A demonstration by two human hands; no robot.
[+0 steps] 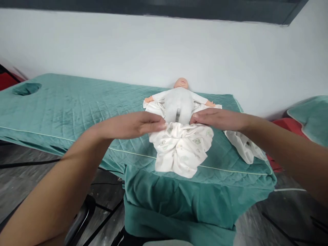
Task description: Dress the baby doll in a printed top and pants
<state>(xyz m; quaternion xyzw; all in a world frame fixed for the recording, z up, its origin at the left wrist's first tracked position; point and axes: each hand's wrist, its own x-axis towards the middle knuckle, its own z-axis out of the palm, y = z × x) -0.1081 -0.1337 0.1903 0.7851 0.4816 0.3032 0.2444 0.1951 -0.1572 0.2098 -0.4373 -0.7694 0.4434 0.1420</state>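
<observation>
The pants lie on the bed, gripped at their 11 o'clock by the left hand and 1 o'clock by the right hand, with the doll at 12 o'clock and white cloth at 3.

My feed shows two bare hands, one printed white garment between them, one white-bodied doll, one green quilted bed.

green bed, doll, patterned garment, white cloth
</observation>
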